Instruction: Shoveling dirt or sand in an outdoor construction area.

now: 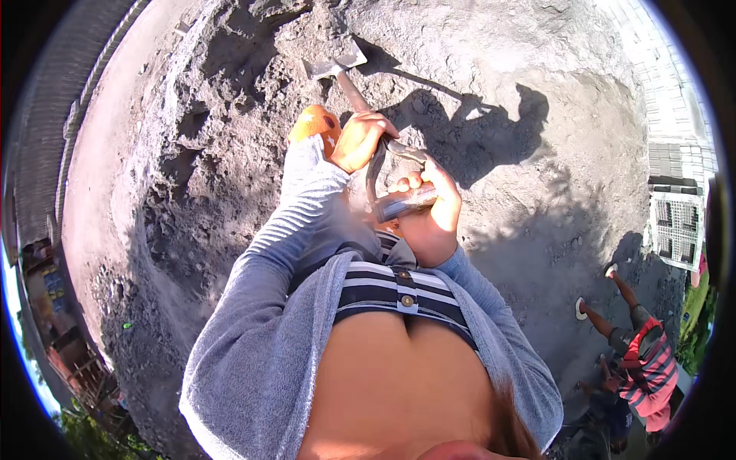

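Observation:
A shovel [354,93] slants away from me, its flat metal blade [336,63] resting against the grey, lumpy heap [253,115]. My left hand [359,142] is closed around the lower part of the shaft. Closer to my body, my right hand [435,211] wraps the crossbar of the forked handle [402,202]. Orange cloth with pale star shapes [313,123] shows just beside my left wrist. The blade's near edge appears sunk slightly into loose material, though its tip is hard to make out.
At lower right, a person in a red and dark striped shirt [652,372] stands near another, partly seen figure. A building with a white lattice window [678,228] borders the right side. Corrugated sheeting [38,123] runs along the left. My shadow [483,130] falls on the heap.

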